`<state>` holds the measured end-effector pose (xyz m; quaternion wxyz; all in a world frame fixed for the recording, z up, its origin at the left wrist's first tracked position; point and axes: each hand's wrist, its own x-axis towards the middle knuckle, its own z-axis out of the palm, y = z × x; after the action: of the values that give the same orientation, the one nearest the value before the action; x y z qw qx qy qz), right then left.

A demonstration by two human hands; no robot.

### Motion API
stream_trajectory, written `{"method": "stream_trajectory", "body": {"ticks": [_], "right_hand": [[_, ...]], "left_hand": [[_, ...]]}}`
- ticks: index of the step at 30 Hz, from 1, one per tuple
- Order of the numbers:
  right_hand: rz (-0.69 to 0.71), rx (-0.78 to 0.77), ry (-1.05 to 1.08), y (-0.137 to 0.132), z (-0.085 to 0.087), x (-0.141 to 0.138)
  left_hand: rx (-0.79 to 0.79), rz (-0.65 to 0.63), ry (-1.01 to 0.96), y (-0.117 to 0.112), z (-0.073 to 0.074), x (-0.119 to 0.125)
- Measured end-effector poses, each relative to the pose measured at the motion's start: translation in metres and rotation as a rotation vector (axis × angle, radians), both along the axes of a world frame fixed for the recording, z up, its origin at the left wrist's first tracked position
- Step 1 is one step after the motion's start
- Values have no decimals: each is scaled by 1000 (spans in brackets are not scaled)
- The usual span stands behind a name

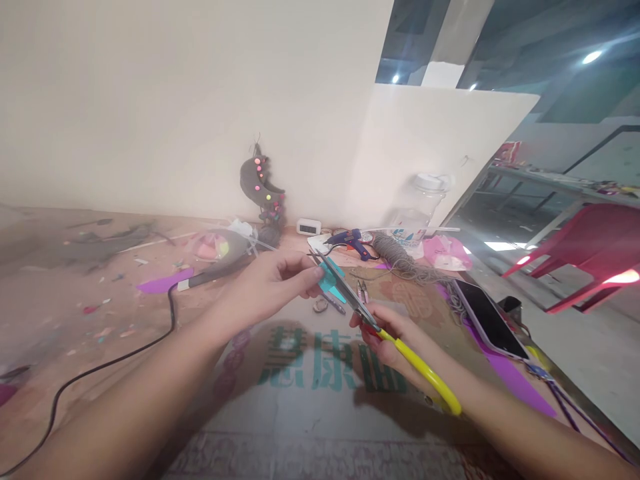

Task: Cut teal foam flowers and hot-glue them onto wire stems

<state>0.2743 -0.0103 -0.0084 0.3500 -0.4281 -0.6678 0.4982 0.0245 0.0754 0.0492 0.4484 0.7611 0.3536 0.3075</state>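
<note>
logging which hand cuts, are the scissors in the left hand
No, the right hand grips the yellow-handled scissors, while the left hand pinches a small teal piece at the blades.

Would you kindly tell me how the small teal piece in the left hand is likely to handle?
The teal piece looks thin and small, so probably very light. It juts from the pinch of the left hand without drooping, so likely fairly stiff, perhaps craft foam. Held at one edge only, it may twist against the scissors.
</note>
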Motion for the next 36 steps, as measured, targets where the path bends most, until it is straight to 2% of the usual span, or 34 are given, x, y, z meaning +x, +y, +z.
{"method": "stream_trajectory", "body": {"ticks": [5,9,11,14,17,20,36], "right_hand": [[38,-55,131,-5,-2,-5],[49,-61,210,-6,-9,-7],[49,-58,220,-5,-11,-7],[55,-50,220,-5,-11,-7],[64,-55,221,-6,-9,-8],[49,-66,225,-8,-7,-9],[40,-47,225,-10,-12,-10]], "left_hand": [[-45,-103,-62,-6,-5,11],[-118,-130,-75,-11,-11,21],[-120,-115,-57,-12,-13,22],[-39,-57,-39,-11,-14,21],[12,-20,-111,-9,-14,20],[7,-8,-173,-9,-13,20],[-45,45,-208,-16,-16,29]]}}
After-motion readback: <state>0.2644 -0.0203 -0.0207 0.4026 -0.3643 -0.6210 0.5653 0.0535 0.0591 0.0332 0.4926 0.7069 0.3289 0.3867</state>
